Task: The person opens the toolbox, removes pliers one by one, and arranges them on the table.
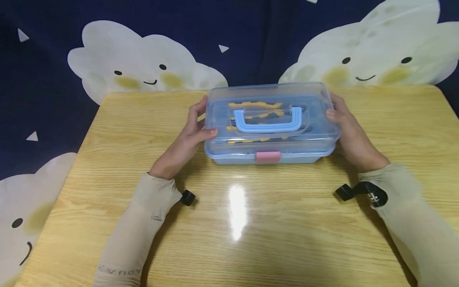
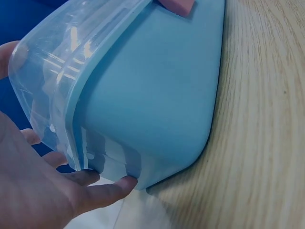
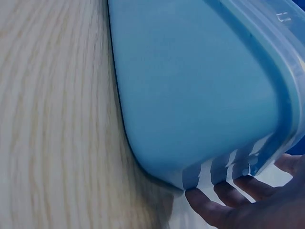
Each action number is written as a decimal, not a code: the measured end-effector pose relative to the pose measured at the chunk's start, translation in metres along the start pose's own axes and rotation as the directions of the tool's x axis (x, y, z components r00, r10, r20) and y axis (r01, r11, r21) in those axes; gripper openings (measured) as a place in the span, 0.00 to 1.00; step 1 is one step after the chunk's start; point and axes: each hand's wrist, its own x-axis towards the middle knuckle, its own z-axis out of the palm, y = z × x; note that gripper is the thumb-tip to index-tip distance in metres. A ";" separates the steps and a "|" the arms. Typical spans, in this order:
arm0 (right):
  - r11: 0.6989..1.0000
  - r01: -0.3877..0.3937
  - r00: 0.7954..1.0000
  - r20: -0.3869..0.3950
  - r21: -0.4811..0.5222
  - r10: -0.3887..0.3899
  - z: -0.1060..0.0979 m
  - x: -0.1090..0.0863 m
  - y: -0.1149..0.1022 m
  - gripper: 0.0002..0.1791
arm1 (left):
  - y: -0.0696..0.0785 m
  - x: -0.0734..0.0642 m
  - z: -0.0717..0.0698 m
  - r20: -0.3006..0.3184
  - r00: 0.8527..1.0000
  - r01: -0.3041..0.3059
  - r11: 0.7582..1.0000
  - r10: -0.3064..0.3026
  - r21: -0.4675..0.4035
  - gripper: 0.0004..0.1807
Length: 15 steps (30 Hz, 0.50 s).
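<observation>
A blue plastic storage box (image 1: 308, 145) with a clear lid, a light blue carry handle (image 1: 269, 128) and a pink latch (image 1: 268, 156) stands on the table. Through the lid show several dark strips with wavy yellow edges (image 1: 254, 105); their kind is unclear. At the box's left end, my left hand (image 1: 184, 140) grips it, thumb on the lid and fingers (image 2: 112, 191) against the end wall. My right hand (image 1: 353, 135) holds the opposite end likewise, its fingers (image 3: 207, 207) touching that wall. The lid sits on the box.
A light wooden table (image 1: 287, 231) lies underneath, with a bright light reflection in front of the box. Behind it hangs a dark blue cloth (image 1: 251, 67) printed with smiling clouds. Each sleeve carries a small black wrist camera (image 1: 187, 197).
</observation>
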 end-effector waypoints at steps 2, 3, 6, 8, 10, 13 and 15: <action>0.999 -0.002 1.000 0.008 0.035 0.002 0.005 0.000 0.001 0.35 | 0.000 -0.002 -0.003 -0.001 1.000 0.004 1.000 -0.004 -0.004 0.42; 1.000 -0.003 1.000 0.018 0.016 0.002 0.007 -0.001 0.001 0.36 | 0.000 -0.002 -0.004 -0.003 1.000 0.006 1.000 -0.006 -0.009 0.42; 0.991 -0.018 1.000 0.013 -0.133 0.020 0.010 -0.002 -0.001 0.34 | -0.001 -0.005 -0.008 -0.005 1.000 0.016 1.000 -0.016 -0.023 0.44; 0.972 -0.023 1.000 0.007 -0.236 0.026 0.012 -0.004 -0.002 0.33 | -0.001 -0.006 -0.011 -0.004 1.000 0.024 1.000 -0.024 -0.019 0.44; 0.945 -0.021 1.000 0.008 -0.325 0.025 0.013 -0.004 -0.004 0.33 | -0.003 -0.007 -0.013 -0.009 0.999 0.032 0.999 -0.032 -0.012 0.44; 0.932 -0.013 1.000 0.011 -0.361 0.019 0.014 -0.001 -0.004 0.32 | -0.005 -0.007 -0.016 -0.014 0.999 0.032 0.999 -0.032 -0.002 0.45; 0.921 -0.009 1.000 0.010 -0.389 0.014 0.014 0.001 -0.004 0.31 | -0.006 -0.008 -0.018 -0.016 0.999 0.029 1.000 -0.029 0.001 0.45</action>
